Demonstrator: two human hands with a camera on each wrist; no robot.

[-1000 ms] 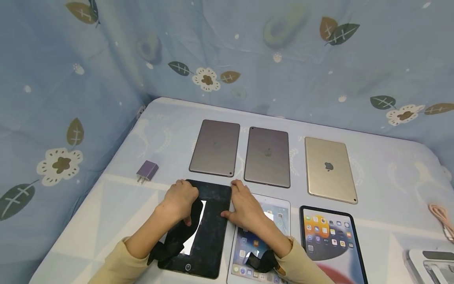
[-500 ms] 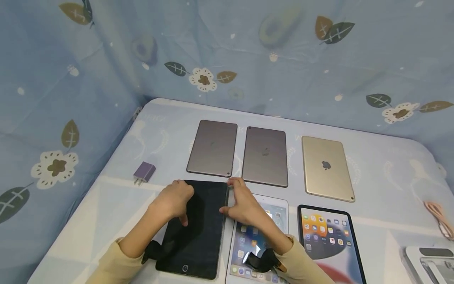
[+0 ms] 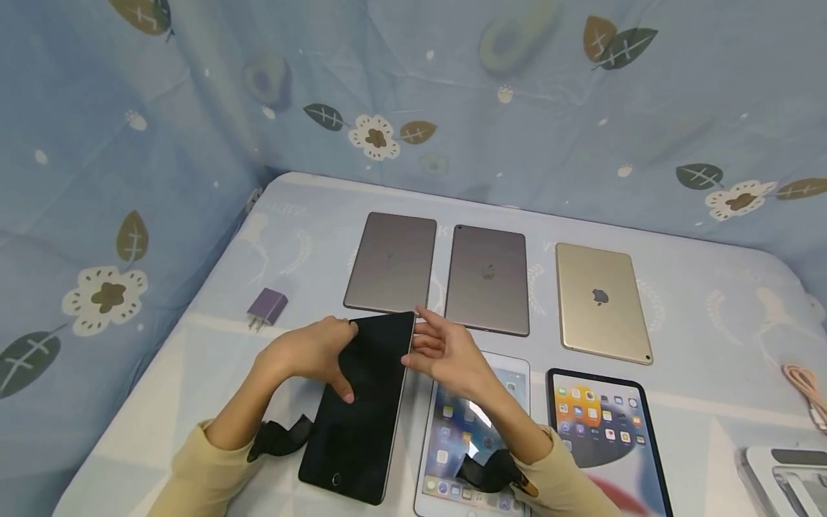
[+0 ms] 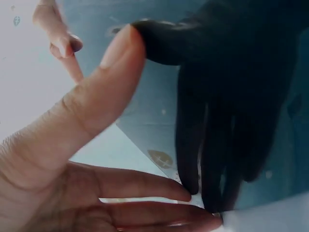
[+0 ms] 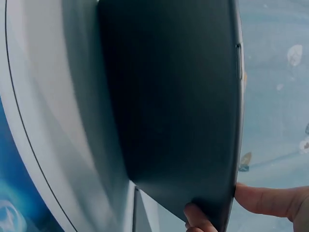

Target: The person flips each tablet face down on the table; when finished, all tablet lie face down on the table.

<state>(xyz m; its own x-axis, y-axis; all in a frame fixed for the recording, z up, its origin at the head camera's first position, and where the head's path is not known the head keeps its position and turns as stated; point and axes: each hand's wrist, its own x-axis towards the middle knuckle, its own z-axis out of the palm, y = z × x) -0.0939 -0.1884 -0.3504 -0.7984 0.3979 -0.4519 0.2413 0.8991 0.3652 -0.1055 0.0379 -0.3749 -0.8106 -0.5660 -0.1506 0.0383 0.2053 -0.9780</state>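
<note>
A black tablet [image 3: 362,431] with a dark screen and a round home button leans up off the table, its right edge raised. My left hand [image 3: 310,352] holds its upper left side, thumb over the glass, which mirrors the hand in the left wrist view. At the upper right edge my right hand [image 3: 455,359] grips the tablet. In the right wrist view the thumb [image 5: 265,200] lies on the rim and fingertips [image 5: 198,217] touch the dark back. Below the right forearm lies a white tablet [image 3: 446,456] with its screen lit.
Two grey tablets [image 3: 394,262] and a gold tablet [image 3: 604,301] lie face down at the back. A dark-framed tablet [image 3: 607,416] shows its home screen. A purple charger plug [image 3: 267,307] sits left; a pink cable [image 3: 804,388] and white stand [image 3: 791,477] are far right.
The black tablet has gone from lying flat to tilted, its right edge lifted. My right fingers have moved behind it, and my left thumb has shifted over the screen.
</note>
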